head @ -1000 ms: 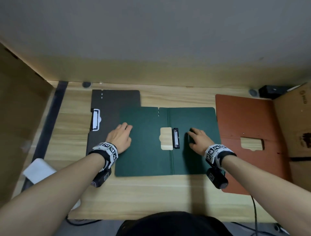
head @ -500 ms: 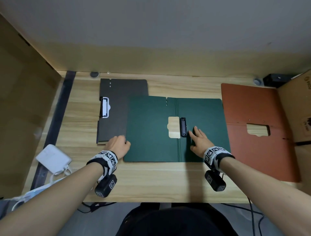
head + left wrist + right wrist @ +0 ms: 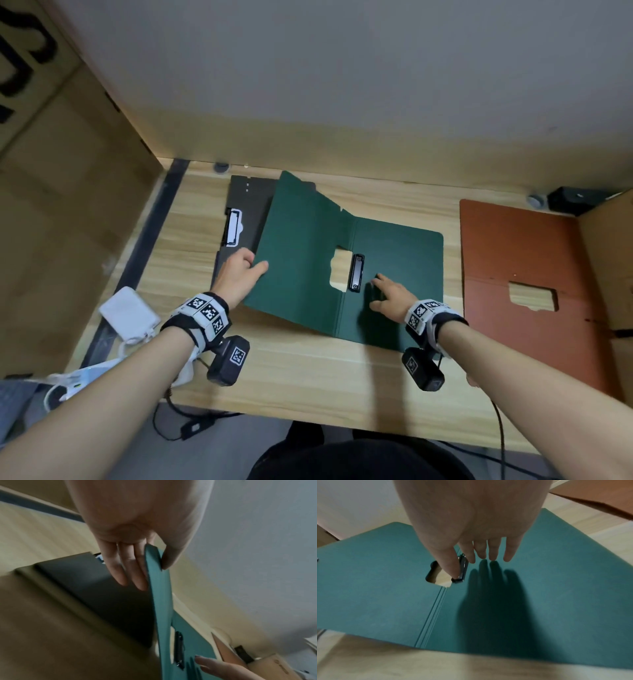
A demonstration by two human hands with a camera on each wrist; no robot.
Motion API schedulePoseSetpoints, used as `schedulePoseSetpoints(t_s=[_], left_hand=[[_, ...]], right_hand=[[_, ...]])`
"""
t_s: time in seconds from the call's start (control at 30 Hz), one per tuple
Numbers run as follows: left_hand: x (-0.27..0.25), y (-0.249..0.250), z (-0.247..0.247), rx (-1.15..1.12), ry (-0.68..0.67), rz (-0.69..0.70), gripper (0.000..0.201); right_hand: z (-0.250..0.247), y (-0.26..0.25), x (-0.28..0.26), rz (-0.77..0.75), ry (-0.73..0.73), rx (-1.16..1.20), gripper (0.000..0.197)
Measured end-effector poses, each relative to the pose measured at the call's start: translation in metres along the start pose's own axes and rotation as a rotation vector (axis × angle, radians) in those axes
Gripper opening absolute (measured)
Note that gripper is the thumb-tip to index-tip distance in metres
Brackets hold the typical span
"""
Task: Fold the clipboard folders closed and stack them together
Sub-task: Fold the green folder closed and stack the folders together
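A green clipboard folder [image 3: 400, 260] lies open at the desk's middle, its black clip [image 3: 357, 277] beside the fold. My left hand [image 3: 239, 274] pinches the left cover's outer edge [image 3: 154, 563], thumb on top and fingers beneath, and holds that cover tilted up off the desk. My right hand [image 3: 388, 296] lies flat with straight fingers on the right half, just right of the clip [image 3: 462, 568]. A black clipboard folder [image 3: 245, 212] lies partly under the raised green cover. A brown folder [image 3: 520, 253] lies open at the right.
A cardboard box [image 3: 68, 178] walls the desk's left side and another [image 3: 609, 240] stands at the right, over the brown folder's edge. A white power bank [image 3: 128, 313] with cable lies at the front left. A small black device [image 3: 572, 198] sits at the back right.
My left hand moved to the green folder's left edge, took hold of it and lifted the left cover. My right hand stayed flat beside the clip.
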State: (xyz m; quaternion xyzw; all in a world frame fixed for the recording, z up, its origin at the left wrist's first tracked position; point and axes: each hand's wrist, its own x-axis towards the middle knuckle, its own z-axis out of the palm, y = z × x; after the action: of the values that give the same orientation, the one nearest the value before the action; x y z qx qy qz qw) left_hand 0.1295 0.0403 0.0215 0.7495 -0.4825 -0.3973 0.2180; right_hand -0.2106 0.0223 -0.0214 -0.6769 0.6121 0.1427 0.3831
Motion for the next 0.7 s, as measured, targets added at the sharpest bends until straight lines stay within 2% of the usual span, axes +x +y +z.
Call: schedulePoseSetpoints(t_s=[0.1, 0.27, 0.37, 0.43, 0.53, 0.63, 0.7], left_hand=[[-0.013, 0.040, 0.003, -0.021, -0.080, 0.123, 0.034], [-0.036, 0.110, 0.036, -0.076, -0.315, 0.322, 0.039], [-0.042, 0.140, 0.069, -0.103, -0.423, 0.344, 0.043], [-0.044, 0.155, 0.092, -0.078, -0.474, 0.329, 0.035], [-0.045, 0.169, 0.122, 0.019, -0.481, 0.324, 0.021], [-0.042, 0.168, 0.147, 0.046, -0.441, 0.288, 0.015], [-0.039, 0.155, 0.158, 0.098, -0.388, 0.240, 0.015]], right_hand=[[-0.022, 0.009, -0.010, -0.021, 0.089, 0.075, 0.064], [-0.064, 0.035, -0.036, -0.055, 0.239, 0.340, 0.040], [-0.084, 0.049, -0.054, -0.089, 0.266, 0.485, 0.033], [-0.093, 0.055, -0.068, -0.090, 0.266, 0.643, 0.043], [-0.094, 0.072, -0.079, -0.066, 0.274, 0.756, 0.054], [-0.085, 0.094, -0.078, 0.006, 0.286, 0.736, 0.069], [-0.072, 0.107, -0.078, 0.045, 0.253, 0.702, 0.062]])
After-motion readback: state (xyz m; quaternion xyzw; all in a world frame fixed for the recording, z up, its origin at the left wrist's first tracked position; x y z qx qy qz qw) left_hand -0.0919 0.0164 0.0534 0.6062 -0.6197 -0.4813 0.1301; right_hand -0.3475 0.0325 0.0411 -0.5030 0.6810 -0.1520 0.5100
